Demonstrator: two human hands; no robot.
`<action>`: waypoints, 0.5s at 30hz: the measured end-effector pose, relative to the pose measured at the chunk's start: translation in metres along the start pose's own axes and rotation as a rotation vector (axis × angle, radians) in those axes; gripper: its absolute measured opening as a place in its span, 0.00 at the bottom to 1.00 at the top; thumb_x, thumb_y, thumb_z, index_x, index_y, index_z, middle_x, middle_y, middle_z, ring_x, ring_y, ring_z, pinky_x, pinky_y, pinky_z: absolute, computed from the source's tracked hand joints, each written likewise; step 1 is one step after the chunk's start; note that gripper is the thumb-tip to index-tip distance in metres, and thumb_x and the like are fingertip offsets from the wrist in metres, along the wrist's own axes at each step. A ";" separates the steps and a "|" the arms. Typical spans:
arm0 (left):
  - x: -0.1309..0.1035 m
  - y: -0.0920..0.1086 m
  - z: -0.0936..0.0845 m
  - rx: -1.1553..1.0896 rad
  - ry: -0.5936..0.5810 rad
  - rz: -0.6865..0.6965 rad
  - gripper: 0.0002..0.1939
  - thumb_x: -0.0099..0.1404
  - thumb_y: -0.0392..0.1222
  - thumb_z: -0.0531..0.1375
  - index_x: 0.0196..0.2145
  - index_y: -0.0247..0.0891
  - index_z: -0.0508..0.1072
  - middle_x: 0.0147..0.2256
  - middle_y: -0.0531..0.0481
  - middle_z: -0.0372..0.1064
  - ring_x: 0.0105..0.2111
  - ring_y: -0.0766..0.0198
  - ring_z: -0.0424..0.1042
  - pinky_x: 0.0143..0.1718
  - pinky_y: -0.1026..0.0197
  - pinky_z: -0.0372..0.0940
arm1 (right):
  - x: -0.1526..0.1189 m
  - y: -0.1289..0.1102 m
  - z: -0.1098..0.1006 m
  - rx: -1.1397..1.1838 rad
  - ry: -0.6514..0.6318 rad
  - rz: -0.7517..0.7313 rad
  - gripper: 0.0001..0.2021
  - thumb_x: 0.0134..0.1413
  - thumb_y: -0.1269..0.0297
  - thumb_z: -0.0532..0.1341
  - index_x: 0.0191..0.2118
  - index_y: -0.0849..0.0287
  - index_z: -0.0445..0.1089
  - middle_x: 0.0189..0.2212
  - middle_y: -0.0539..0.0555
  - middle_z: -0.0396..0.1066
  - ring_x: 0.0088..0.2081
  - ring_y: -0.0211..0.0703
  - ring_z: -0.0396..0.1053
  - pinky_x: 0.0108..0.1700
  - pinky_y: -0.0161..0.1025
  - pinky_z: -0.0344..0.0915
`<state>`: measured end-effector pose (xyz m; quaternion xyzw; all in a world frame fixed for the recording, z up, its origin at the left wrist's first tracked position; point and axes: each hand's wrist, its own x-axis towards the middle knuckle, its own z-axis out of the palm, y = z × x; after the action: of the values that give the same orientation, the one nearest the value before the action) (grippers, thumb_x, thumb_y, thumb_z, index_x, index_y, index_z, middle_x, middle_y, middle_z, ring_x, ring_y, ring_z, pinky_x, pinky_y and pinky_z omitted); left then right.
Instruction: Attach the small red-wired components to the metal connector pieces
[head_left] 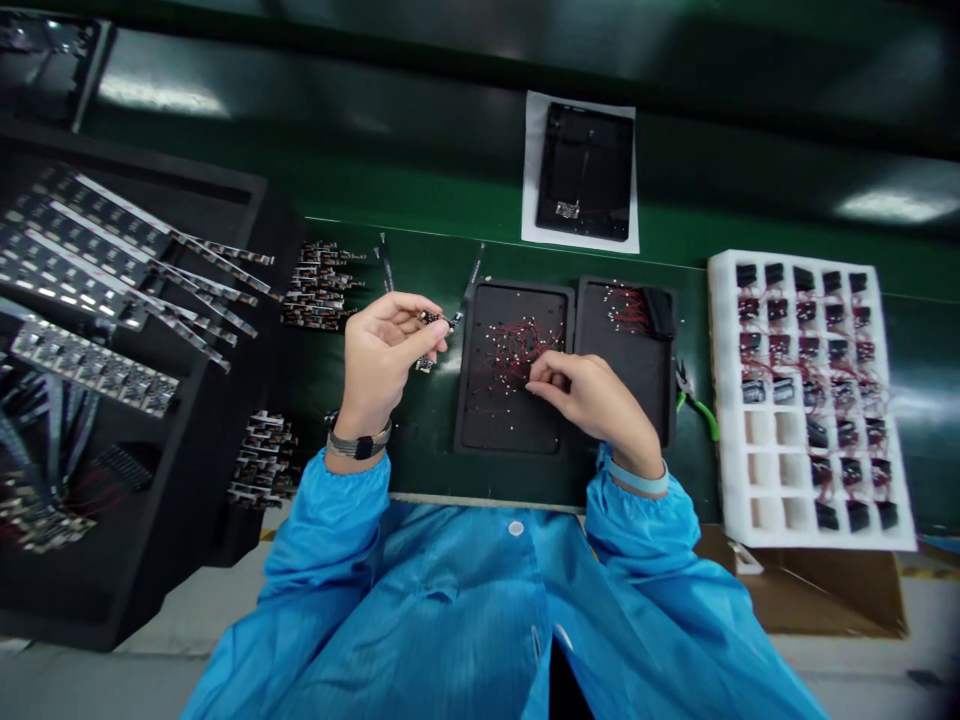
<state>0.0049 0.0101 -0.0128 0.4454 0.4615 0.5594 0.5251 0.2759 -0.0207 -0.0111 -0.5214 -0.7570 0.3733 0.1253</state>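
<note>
My left hand (394,350) pinches a small circuit board (425,363) above the green bench, left of a black tray (510,437). A dark flat strip (472,272) slants up from near its fingertips. Inside that tray lies a loose tangle of thin red wires (525,342) with white ends. Over the tray's right edge, my right hand (585,393) has its thumb and fingers pressed together beside the wires; whatever they may hold is too small to make out. A second black tray (615,370) on the right contains more red wires (626,305) and a black part (659,312).
Bundled small boards (322,285) sit left of my left hand. Large black bins (217,400) of circuit strips stand at far left. Green-handled pliers (701,410) and a white foam tray (739,450) of black parts are at right. A dark panel (585,170) lies behind.
</note>
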 end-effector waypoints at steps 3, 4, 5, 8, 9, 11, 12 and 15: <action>-0.001 0.000 0.000 0.010 -0.001 0.001 0.09 0.58 0.37 0.73 0.35 0.36 0.79 0.29 0.50 0.75 0.24 0.67 0.74 0.22 0.66 0.68 | 0.000 0.003 -0.001 0.197 0.013 0.002 0.04 0.66 0.65 0.66 0.44 0.55 0.75 0.27 0.47 0.77 0.27 0.39 0.72 0.34 0.37 0.63; -0.001 0.000 0.000 0.016 0.000 0.001 0.09 0.58 0.38 0.73 0.35 0.36 0.79 0.28 0.51 0.75 0.24 0.67 0.74 0.22 0.66 0.67 | 0.000 0.002 0.000 0.270 0.010 -0.001 0.05 0.66 0.63 0.66 0.44 0.56 0.77 0.28 0.48 0.78 0.27 0.40 0.73 0.34 0.38 0.65; -0.001 0.000 0.000 0.021 0.002 0.000 0.09 0.58 0.38 0.73 0.36 0.36 0.79 0.28 0.51 0.75 0.24 0.67 0.74 0.23 0.66 0.67 | 0.000 0.001 0.001 0.345 0.009 0.002 0.06 0.65 0.61 0.66 0.43 0.56 0.78 0.29 0.49 0.79 0.28 0.41 0.75 0.35 0.38 0.68; -0.002 0.000 0.000 0.014 0.000 -0.001 0.09 0.58 0.37 0.73 0.36 0.36 0.79 0.28 0.51 0.75 0.24 0.67 0.74 0.23 0.66 0.67 | 0.000 -0.003 0.004 0.566 -0.003 0.020 0.10 0.60 0.57 0.72 0.40 0.57 0.80 0.35 0.54 0.83 0.37 0.47 0.82 0.44 0.42 0.75; -0.002 0.000 0.000 0.006 -0.004 -0.002 0.08 0.58 0.37 0.73 0.36 0.36 0.79 0.28 0.51 0.75 0.24 0.67 0.74 0.23 0.66 0.68 | 0.000 -0.004 0.005 0.613 -0.008 0.021 0.11 0.58 0.57 0.73 0.42 0.57 0.80 0.38 0.55 0.84 0.41 0.49 0.83 0.47 0.43 0.76; -0.003 0.000 0.001 -0.006 -0.010 -0.005 0.08 0.58 0.36 0.73 0.36 0.36 0.80 0.28 0.50 0.75 0.24 0.67 0.74 0.23 0.66 0.67 | 0.001 -0.005 0.005 0.658 -0.003 0.015 0.13 0.58 0.57 0.73 0.46 0.57 0.80 0.42 0.55 0.84 0.45 0.51 0.83 0.52 0.45 0.77; -0.003 0.000 0.001 -0.007 -0.012 -0.009 0.08 0.58 0.37 0.73 0.36 0.36 0.80 0.28 0.51 0.75 0.24 0.67 0.74 0.23 0.66 0.67 | 0.001 -0.005 0.006 0.657 0.014 0.011 0.12 0.60 0.58 0.72 0.46 0.56 0.80 0.43 0.56 0.84 0.46 0.50 0.82 0.53 0.46 0.77; -0.003 -0.001 0.002 -0.003 -0.011 -0.015 0.08 0.58 0.37 0.73 0.36 0.36 0.80 0.29 0.50 0.76 0.24 0.67 0.74 0.23 0.66 0.67 | 0.004 -0.003 0.007 0.580 0.119 0.006 0.08 0.64 0.58 0.69 0.43 0.56 0.82 0.40 0.55 0.84 0.41 0.48 0.82 0.47 0.45 0.77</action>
<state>0.0070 0.0074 -0.0135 0.4443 0.4610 0.5536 0.5325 0.2680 -0.0203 -0.0147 -0.4873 -0.6085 0.5430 0.3121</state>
